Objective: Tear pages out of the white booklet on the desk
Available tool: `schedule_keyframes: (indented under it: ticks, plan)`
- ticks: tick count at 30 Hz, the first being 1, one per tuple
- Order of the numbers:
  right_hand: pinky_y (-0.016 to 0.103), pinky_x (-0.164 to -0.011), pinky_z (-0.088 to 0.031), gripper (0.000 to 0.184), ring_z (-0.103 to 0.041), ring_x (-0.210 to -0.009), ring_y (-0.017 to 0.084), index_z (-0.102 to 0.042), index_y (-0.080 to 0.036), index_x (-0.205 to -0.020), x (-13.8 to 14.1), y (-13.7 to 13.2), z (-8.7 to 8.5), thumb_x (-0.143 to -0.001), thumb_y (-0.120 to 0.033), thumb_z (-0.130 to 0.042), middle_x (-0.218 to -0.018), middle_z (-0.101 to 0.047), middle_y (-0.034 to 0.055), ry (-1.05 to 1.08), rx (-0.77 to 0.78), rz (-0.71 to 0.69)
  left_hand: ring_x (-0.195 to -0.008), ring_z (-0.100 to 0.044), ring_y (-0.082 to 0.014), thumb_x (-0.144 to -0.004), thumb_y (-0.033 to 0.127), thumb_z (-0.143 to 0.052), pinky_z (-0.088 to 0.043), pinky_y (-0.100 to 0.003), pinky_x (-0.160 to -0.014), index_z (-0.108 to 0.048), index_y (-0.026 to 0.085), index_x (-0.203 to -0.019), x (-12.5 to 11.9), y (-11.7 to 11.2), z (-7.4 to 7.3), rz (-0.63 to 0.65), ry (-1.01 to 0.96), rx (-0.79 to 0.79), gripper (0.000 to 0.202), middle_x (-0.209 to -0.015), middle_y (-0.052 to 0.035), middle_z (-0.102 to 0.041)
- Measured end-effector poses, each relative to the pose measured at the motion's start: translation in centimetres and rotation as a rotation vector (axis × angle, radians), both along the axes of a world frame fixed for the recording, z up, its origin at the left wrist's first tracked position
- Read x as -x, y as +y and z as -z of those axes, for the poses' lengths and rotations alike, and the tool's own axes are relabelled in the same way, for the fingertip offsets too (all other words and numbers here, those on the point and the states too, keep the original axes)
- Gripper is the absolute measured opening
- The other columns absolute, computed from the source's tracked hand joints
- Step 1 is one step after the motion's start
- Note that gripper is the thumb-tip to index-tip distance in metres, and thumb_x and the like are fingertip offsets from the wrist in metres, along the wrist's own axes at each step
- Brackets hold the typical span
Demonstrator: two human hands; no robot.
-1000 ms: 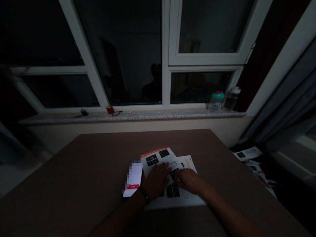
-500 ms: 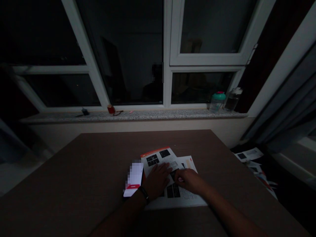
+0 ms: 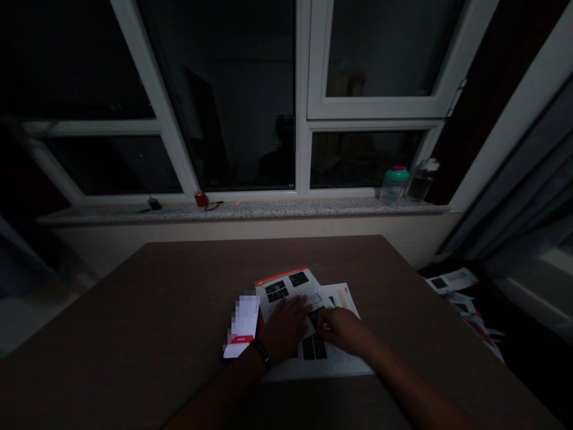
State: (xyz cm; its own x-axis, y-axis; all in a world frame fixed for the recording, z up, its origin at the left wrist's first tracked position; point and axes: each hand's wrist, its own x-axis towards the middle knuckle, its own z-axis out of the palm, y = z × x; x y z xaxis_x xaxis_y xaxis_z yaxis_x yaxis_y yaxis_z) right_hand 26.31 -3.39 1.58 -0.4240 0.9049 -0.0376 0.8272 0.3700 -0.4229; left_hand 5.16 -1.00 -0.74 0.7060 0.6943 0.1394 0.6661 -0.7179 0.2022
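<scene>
Printed leaflet (image 3: 286,292) held down on wooden table (image 3: 156,310).
Your left hand (image 3: 284,327) lies flat, fingers together, pinning the sheet; your right hand (image 3: 342,329) curls over it, finger grip unclear.

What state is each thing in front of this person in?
Left hand: flat on the leaflet.
Right hand: fingers curled on the paper.
Red-topped printed leaflet: lying flat over another sheet.
Teal-lidded bottle: upright, lid on.
Window: shut, dark outside.

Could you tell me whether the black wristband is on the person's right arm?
No, the black wristband circles the wrist of the left hand.
</scene>
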Motion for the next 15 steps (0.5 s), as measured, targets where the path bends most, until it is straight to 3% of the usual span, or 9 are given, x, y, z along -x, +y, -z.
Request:
schedule_keyframes:
  ticks: [10, 15]
  plan:
    - [0.025, -0.066, -0.037, 0.014, -0.067, -0.082, 0.021, -0.064, -0.02, -0.086, 0.9, -0.2, 0.1, -0.078, -0.021, -0.053, -0.085, -0.071, 0.0065, -0.107, -0.054, 0.044, -0.138, -0.03, -0.0237, -0.094, 0.02, -0.046, -0.024, -0.049, -0.112, -0.037, 0.027, -0.14, -0.2, -0.2, -0.4, -0.014, 0.001, -0.016, 0.047, -0.15, -0.0046, -0.034]
    - [0.024, -0.062, -0.034, 0.01, -0.065, -0.076, 0.018, -0.063, -0.021, -0.081, 0.4, 0.0, 0.1, -0.077, -0.019, -0.054, -0.08, -0.071, 0.0033, -0.069, -0.049, 0.03, -0.138, -0.031, -0.0231, -0.095, 0.022, -0.045, -0.025, -0.048, -0.112, -0.037, 0.028, -0.14, -0.2, -0.1, -0.1, -0.032, 0.006, -0.029, 0.046, -0.15, -0.0041, -0.035]
